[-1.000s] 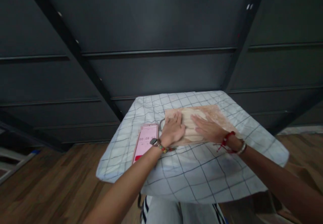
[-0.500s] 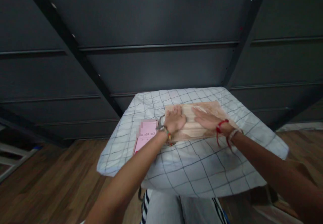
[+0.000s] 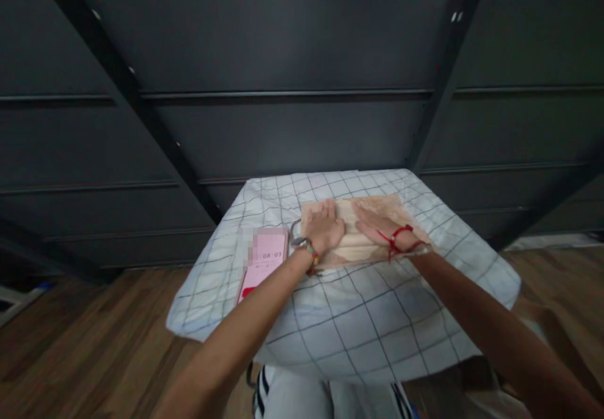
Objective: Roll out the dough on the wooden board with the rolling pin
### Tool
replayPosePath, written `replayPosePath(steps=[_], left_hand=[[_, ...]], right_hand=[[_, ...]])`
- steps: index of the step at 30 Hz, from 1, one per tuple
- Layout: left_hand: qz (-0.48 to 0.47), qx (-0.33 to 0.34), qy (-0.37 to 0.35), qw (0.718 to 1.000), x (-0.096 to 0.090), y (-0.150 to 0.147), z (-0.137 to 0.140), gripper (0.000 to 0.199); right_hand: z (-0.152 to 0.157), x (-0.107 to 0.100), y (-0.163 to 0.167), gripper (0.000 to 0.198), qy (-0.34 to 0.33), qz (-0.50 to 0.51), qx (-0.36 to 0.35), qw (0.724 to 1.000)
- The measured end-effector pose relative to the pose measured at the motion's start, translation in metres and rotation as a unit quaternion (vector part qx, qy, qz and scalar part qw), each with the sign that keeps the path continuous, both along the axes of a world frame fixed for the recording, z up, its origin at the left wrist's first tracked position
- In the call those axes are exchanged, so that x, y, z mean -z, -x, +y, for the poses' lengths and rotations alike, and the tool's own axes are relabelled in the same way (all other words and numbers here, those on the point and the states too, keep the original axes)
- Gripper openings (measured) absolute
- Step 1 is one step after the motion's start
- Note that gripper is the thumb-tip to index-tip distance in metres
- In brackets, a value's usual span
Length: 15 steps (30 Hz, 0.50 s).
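Observation:
A flat tan packet [image 3: 350, 241], partly in crinkled clear film, lies on the cloth-covered table. What is inside looks like pale lengthwise strips, but I cannot make out its kind. My left hand [image 3: 324, 226] rests palm down on the packet's left part, its fingers stretched out and pointing away from me. On the packet's middle and right part lies my right hand [image 3: 379, 225], flat, with fingers extended toward the upper left. Bracelets circle both wrists. Beside my left wrist a thin grey loop [image 3: 294, 229] shows, partly hidden.
To the left of my left hand lies a pink-screened phone [image 3: 267, 262] showing a timer. A white checked cloth [image 3: 363, 318] covers the small table. Behind it stands a dark panelled metal wall [image 3: 292, 136]; wooden floor [image 3: 123, 318] shows at the sides.
My right hand has shifted slightly on the packet and its wrist has turned a little. The left hand stays flat in place. The whole view has moved slightly.

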<state>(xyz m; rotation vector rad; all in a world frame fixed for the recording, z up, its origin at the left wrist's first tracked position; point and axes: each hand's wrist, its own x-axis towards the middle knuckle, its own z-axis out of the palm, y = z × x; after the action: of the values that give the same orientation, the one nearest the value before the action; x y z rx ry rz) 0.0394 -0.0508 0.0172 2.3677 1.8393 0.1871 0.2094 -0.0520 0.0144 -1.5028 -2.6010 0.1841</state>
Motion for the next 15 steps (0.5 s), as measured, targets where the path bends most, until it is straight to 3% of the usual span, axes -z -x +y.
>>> replayPosePath(steps=[2,5,8,11,15], left_hand=[[-0.004,0.030,-0.024,0.999,-0.002,-0.002,-0.002,0.061],[0.015,-0.039,0.015,0.999,-0.003,-0.005,-0.007,0.060],[0.008,0.022,-0.035,0.999,-0.004,-0.007,-0.009,0.062],[0.014,-0.046,0.023,0.999,-0.004,-0.010,-0.006,0.062],[0.013,-0.007,-0.015,1.000,-0.001,-0.011,-0.008,0.062]], right_hand=[[0.000,-0.001,0.000,0.058,0.001,-0.001,0.006,1.000],[-0.004,-0.004,0.001,0.058,0.049,-0.017,0.032,0.998],[-0.007,-0.006,0.002,0.060,0.007,-0.013,0.012,1.000],[-0.006,-0.006,0.003,0.058,-0.003,0.009,0.042,0.999],[-0.008,0.002,0.002,0.056,-0.031,0.029,0.025,0.999]])
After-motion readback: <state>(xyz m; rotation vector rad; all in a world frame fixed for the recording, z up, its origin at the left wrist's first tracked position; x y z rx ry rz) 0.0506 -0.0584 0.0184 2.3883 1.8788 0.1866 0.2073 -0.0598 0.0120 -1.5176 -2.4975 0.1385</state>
